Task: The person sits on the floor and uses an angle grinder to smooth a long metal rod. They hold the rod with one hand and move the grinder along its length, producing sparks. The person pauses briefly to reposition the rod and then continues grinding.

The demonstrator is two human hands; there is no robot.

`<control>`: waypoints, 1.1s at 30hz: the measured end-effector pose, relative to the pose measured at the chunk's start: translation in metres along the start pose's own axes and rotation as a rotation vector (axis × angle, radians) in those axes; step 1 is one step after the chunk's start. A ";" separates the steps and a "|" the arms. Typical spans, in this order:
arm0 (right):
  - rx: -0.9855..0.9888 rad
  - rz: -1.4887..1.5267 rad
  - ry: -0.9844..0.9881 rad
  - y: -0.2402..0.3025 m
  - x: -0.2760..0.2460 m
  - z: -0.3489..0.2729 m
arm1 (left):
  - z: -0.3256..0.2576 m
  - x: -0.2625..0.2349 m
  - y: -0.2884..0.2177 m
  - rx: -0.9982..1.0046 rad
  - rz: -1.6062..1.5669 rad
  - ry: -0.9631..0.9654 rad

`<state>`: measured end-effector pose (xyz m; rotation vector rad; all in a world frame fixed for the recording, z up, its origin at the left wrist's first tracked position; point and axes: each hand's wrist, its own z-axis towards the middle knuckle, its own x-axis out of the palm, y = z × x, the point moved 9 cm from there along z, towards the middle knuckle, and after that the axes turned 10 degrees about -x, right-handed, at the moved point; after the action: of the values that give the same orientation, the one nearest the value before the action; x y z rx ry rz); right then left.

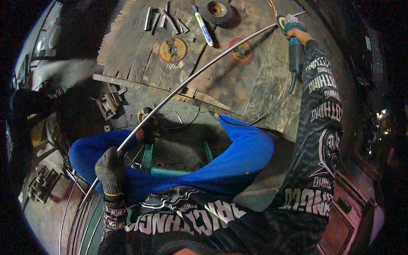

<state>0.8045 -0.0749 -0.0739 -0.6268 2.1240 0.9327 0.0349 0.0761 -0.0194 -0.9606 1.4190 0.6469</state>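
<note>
My left hand [109, 172], in a dark knit glove, is closed round a long shiny metal rod [199, 73] near its lower end. The rod slants up to the right across a worn wooden board. At its far end my right hand [298, 35] grips a teal and black angle grinder [294, 59]. The grinder's disc [281, 22] is against or very close to the rod, and orange sparks [273, 6] fly up from there. Below the rod lies a red cutting disc [241, 51]; above it are a yellow and red disc [173, 49] and a white marker [203, 26].
Several short cut metal pieces [163, 19] and a dark round wheel [215, 10] lie on the wooden board [131, 55]. The grinder's cord [272, 108] runs back toward my blue-trousered legs [242, 157]. More thin rods [63, 212] lie at lower left, near metal clamps [44, 183].
</note>
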 end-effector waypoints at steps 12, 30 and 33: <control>0.157 -0.235 -0.006 0.082 0.069 -0.051 | -0.002 0.000 -0.011 -0.012 -0.074 -0.019; 0.169 -0.190 -0.047 0.220 0.165 -0.122 | 0.007 0.021 -0.021 -0.081 -0.067 0.209; 0.200 -0.185 -0.079 0.241 0.179 -0.123 | 0.010 0.025 -0.022 -0.093 -0.056 0.240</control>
<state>0.4824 -0.0454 -0.0517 -0.6596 2.0182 0.6248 0.0606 0.0695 -0.0415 -1.1782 1.5770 0.5747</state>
